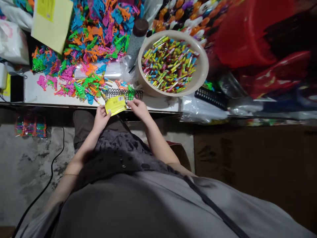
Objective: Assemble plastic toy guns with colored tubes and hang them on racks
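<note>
A yellow printed card with a barcode is stretched between my two hands at the table's front edge. My left hand pinches its left side, thumb on top. At the card's right end, the fingers of my right hand are closed on its edge. Just behind the card lies a black wire-like rack, partly covered by it. Small bright plastic toys in green, orange, pink and blue are strewn beyond my left hand, with a few thin coloured tubes among them.
Right of centre stands a beige tub full of small colourful tubes. Left of it are a dark-lidded bottle and clear plastic bags. A red bucket is at the back right. A cardboard box sits below the table.
</note>
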`<action>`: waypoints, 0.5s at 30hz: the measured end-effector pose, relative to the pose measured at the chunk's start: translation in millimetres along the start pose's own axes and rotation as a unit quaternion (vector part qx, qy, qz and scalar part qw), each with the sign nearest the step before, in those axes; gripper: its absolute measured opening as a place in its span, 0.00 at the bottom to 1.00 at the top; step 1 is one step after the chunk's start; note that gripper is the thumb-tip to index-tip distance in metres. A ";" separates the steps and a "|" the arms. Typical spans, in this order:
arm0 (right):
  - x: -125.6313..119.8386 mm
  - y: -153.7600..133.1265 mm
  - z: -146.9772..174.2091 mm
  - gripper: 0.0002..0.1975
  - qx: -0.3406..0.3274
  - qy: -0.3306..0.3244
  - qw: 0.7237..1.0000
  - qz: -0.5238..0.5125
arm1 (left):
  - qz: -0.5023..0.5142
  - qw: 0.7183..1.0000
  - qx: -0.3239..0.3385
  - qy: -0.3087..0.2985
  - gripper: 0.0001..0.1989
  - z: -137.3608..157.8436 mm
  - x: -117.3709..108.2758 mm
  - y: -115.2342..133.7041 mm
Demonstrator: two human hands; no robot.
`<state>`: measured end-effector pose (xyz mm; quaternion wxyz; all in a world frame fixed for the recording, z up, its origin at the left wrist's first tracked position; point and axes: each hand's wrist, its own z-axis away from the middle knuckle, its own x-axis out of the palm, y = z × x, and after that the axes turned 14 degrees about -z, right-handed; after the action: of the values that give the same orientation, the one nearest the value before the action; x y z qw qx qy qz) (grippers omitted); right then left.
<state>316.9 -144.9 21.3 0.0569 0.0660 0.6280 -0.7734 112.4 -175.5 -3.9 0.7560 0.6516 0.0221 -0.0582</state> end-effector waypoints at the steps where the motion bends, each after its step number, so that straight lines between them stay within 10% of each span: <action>1: 1.1 -0.9 -1.8 0.24 0.009 -0.004 1.000 0.002 | -0.010 1.000 -0.003 -0.004 0.21 -6.1 3.7 -0.6; 15: -4.4 20.1 -40.4 0.08 0.042 0.129 0.990 -0.034 | -0.234 0.972 0.027 0.021 0.17 -88.0 20.1 1.0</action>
<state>325.9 -109.5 -5.5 -0.0538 0.1455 0.5987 -0.7858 136.2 -89.6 -18.3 0.7030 0.6496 0.1878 -0.2203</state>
